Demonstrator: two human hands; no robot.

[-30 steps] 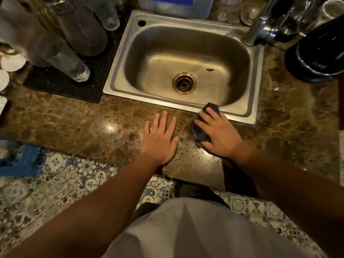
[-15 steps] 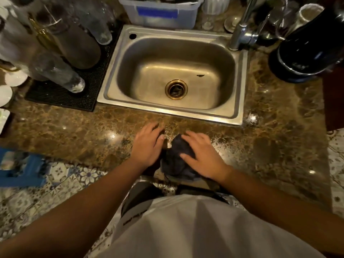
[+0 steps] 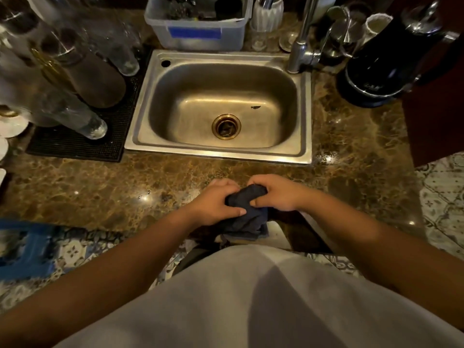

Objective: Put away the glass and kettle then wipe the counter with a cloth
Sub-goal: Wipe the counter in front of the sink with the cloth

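Note:
A dark blue cloth (image 3: 247, 217) is bunched up at the front edge of the brown marble counter (image 3: 100, 192), below the sink. My left hand (image 3: 216, 202) grips its left side and my right hand (image 3: 275, 194) grips its top right, so both hands are shut on it. Part of the cloth hangs down over the counter's edge. A black kettle (image 3: 384, 64) stands on its base at the back right. Several clear glasses (image 3: 72, 114) stand upside down on a black mat (image 3: 75, 144) at the left.
A steel sink (image 3: 218, 106) with a brass drain lies in the middle, its tap (image 3: 301, 46) at the back right. Behind it stands a grey tub (image 3: 200, 28) and a white ribbed cup (image 3: 267, 13). White saucers (image 3: 10, 124) sit at the far left. A blue stool (image 3: 22, 249) is on the tiled floor.
My right hand dragged the cloth from the sink's rim back to the counter's front edge. My left hand left the counter and closed on the cloth. The view tilted up.

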